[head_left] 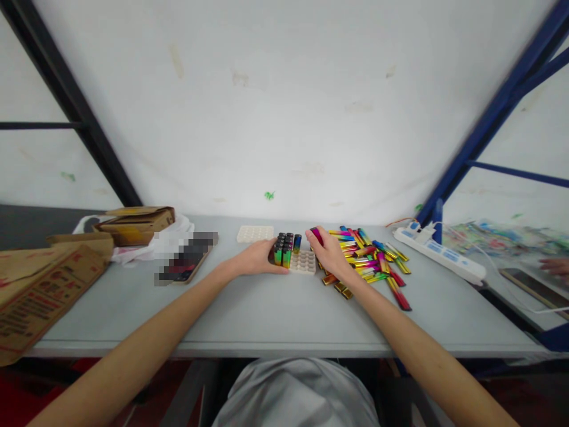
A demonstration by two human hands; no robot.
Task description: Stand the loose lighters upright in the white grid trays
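At the table's middle, my left hand (258,257) is curled round the left end of a white holed tray (304,263), its thumb along the front. Several shiny, dark-topped tubes (283,254), lighter-sized and green to gold, stand upright in the tray beside that hand. A blue-gold tube (297,242) stands just right of them; the holes further right are bare. Above the tray's right side, my right hand (329,252) is closed on a purple tube (316,234), held tilted. Next to this hand lies a loose pile of coloured tubes (365,271), partly hidden by it.
A second holed tray (255,233) lies behind the first. To the left are a phone (189,258), a plastic bag (180,228) and cardboard boxes (57,284). A power strip (440,255) lies right of the pile. Another person's hand (555,265) shows at far right.
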